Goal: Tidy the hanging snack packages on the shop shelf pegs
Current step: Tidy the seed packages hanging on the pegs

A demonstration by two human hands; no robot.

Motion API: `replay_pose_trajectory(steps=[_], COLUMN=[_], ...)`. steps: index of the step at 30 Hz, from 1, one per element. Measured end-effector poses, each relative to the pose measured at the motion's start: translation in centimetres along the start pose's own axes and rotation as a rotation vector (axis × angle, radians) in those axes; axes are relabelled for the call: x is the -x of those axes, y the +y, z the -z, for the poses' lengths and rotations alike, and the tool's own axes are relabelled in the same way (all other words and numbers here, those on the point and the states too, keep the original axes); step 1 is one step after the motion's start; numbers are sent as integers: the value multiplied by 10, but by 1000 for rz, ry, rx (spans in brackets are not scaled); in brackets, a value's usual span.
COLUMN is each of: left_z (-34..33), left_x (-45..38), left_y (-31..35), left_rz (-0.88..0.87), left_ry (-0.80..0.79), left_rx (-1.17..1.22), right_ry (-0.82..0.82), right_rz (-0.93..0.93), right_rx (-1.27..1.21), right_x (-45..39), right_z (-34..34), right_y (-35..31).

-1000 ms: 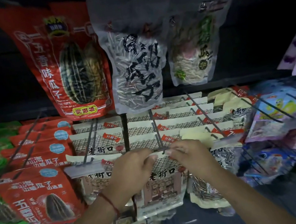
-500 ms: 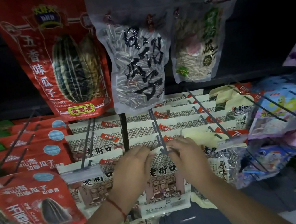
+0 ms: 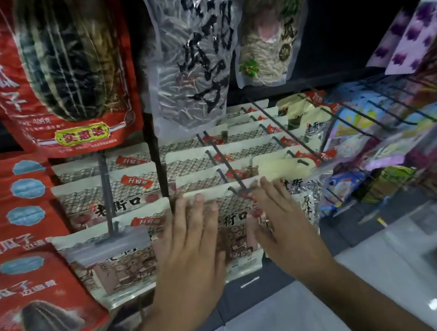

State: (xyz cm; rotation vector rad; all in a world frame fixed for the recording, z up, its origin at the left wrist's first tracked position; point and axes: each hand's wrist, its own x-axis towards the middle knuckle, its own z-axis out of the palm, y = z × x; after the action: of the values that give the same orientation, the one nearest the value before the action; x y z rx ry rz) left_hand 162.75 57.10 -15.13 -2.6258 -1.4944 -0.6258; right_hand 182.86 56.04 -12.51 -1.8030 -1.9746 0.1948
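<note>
My left hand (image 3: 192, 243) lies flat with its fingers spread and straight, palm against the face of the front cream-coloured snack pouch with the brick-shop print and black characters (image 3: 235, 236); my right hand (image 3: 279, 221) does the same on the pouch's right side, fingers extended and gripping nothing. That pouch hangs at the very front of the dark metal wire peg (image 3: 225, 164), which runs back and up through a stack of identical cream pouches (image 3: 199, 157), each showing only its top strip and a small red label. To the left a second column of the same pouches (image 3: 108, 193) hangs on its own peg behind a grey price-tag holder (image 3: 110, 245), and beyond that come the red foil sunflower-seed packets (image 3: 24, 296). Overhead dangle a big red striped-seed bag (image 3: 61, 69) and a clear bag of striped seeds with bold black brushwork (image 3: 195, 55). I judge the front pouch to be light, its film slick and crinkly, the contents loose and shifting, so pressing flat will square it but not hold it. To move it along the peg, I would pinch the stiffer sealed header on either side of the hang hole, where the film will not buckle, and avoid tugging down, since the punched hole looks like the part most likely to tear.
</note>
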Motion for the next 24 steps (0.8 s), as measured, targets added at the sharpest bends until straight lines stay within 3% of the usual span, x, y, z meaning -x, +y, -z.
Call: replay_pose_trajectory(steps=[7,13,24], left_z=[-11,-6,-16], left_x=[12,4,-57], left_y=[14,35,143], left_rz=[-61,-46,144], left_ry=[-146,-169,-126], left_rx=[29,-34,-151], right_ry=[-13,-67,-115], right_rz=[-99,-193,-66], right_rx=[18,-44,-190], right_x=[46,54,40], right_z=[5,24,72], right_y=[-1,25,159])
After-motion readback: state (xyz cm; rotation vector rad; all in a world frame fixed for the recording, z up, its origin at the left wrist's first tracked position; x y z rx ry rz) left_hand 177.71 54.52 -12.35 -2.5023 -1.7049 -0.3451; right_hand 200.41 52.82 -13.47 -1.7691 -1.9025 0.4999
